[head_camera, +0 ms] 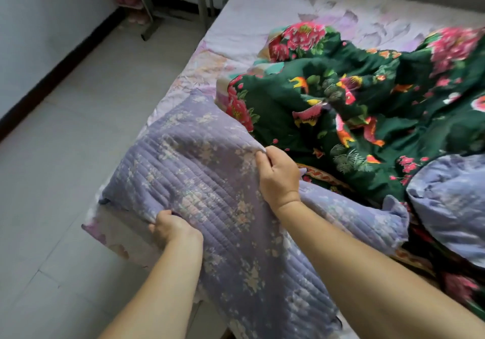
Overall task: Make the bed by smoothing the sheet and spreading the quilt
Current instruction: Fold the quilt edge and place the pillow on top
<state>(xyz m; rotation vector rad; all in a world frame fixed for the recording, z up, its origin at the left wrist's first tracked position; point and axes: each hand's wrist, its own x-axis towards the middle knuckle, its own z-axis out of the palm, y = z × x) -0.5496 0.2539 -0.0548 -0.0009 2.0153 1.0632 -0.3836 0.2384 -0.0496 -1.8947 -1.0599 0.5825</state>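
Early stage: my left hand (172, 227) and right hand (279, 174) grip the pillow (199, 170) at the bed's near edge; quilt (367, 108) lies bunched mid-bed, sheet (262, 16) unsmoothed.

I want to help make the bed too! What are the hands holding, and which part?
Both hands hold the purple quilted pillow. The left hand grips its near-left edge; the right hand pinches a fold of its cover along the far edge, beside the green flowered quilt.
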